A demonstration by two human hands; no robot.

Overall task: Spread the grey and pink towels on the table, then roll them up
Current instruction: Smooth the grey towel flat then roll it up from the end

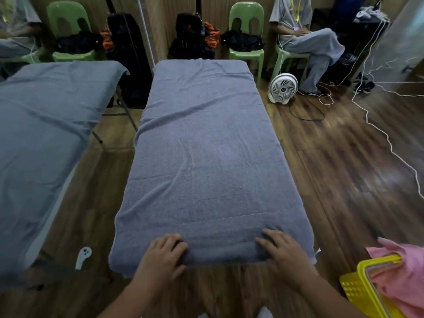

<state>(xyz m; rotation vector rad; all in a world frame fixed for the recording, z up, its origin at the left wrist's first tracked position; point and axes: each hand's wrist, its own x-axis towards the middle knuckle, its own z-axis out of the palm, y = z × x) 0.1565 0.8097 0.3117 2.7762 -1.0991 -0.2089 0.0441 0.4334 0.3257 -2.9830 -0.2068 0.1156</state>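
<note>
Leaning over the near end of the table, which is hidden under its cover, I have both hands on the towel's nearest edge. Far left, a second table (127, 111) stands well apart, draped in a grey cloth (46, 138). A small white handset (83, 257) lies on the wooden floor (332, 161) between the two tables, near my table's near left corner.

My left hand (164, 251) sits left of centre on the near edge, fingers curled down over the thick fold there and thumb tucked against its front, gripping it. The grey towel (206, 145) lies spread flat along the whole table, from the near edge to the far edge, hanging a little over both long sides, with a few shallow creases across it. Its nearest strip is doubled up into a low ridge under my hands. My right hand (283, 249) holds that same ridge right of centre, fingers bent over the top.

Beyond the far right corner a white fan (283, 88) stands on the floor, beside a person (307, 40) seated on a green chair (246, 31). White cables (378, 125) trail across the floor on the right. Off the near right corner, the pink towel (399, 271) lies bunched in a yellow basket (358, 292), apart from the table.
</note>
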